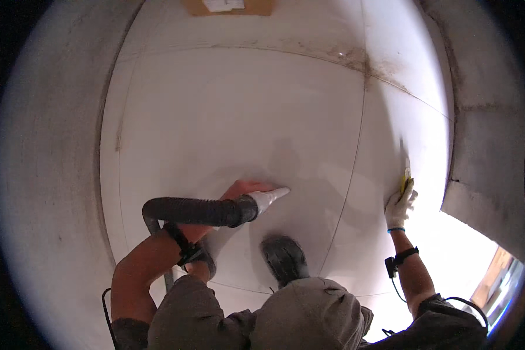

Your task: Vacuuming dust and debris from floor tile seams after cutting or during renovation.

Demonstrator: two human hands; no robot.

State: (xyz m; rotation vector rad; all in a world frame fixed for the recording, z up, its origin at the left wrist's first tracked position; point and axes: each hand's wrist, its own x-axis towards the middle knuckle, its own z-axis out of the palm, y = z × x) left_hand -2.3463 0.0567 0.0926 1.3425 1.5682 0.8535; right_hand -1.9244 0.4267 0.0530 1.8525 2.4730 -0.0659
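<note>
My left hand point(246, 188), bare, is closed around the nozzle end of a vacuum hose. The pale tapered nozzle point(269, 199) points right, low over the white floor panel; whether it touches cannot be made out. Behind it the black ribbed hose point(198, 212) runs left and bends down past my forearm. Out to the right, my right hand point(399, 207) wears a whitish work glove with a blue cuff edge. It is closed on a small yellow tool point(406, 179) with a pale tip, held against or just above the floor. The glove hides most of that tool.
Thin seams point(349, 192) divide the white floor panels. Brown dirt point(356, 57) lies where seams meet at the far right. Grey walls rise on the left point(52, 175) and right point(490, 146). A brown patch point(230, 7) is at the far edge. My dark shoe point(284, 259) stands between my arms.
</note>
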